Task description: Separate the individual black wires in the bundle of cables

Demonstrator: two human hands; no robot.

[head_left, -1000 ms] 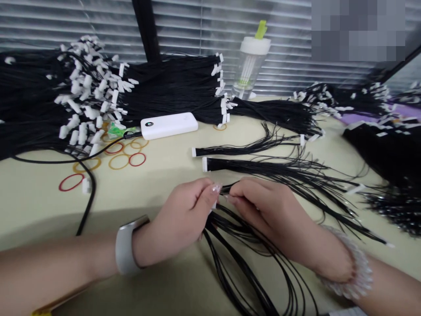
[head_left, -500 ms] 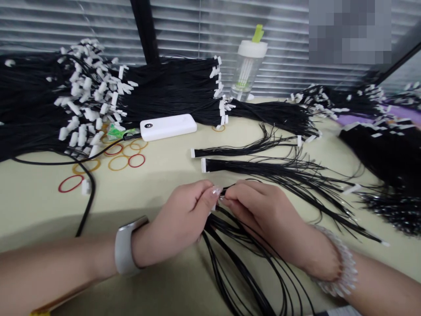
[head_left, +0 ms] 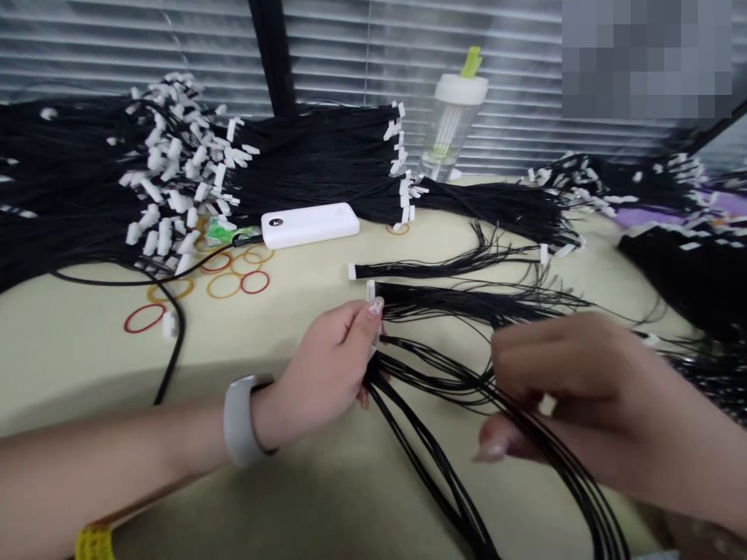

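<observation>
My left hand (head_left: 341, 350) is closed, thumb on top, around a white connector (head_left: 375, 342) whose body is mostly hidden by the fingers. Black wires (head_left: 432, 435) fan out of it and loop down toward the near edge. Over these wires hovers my right hand (head_left: 560, 397), slightly blurred, its thumb apart from the curled fingers and no firm grip showing. Just beyond the left thumb lies a wire bundle with a white connector (head_left: 371, 291) at its end. A thinner bundle with another white connector (head_left: 352, 271) is behind that.
A white power bank (head_left: 310, 225) with a black cable stands behind rubber bands (head_left: 225, 285). Large piles of black wires (head_left: 315, 155) with white connectors line the back, near a clear bottle (head_left: 452, 124). More wire bundles (head_left: 682, 272) lie at right. Window blinds rise behind.
My right hand has moved away from the left, to the right and nearer, and its thumb has parted from the fingers. My left hand still holds the connector. The view has shifted slightly.
</observation>
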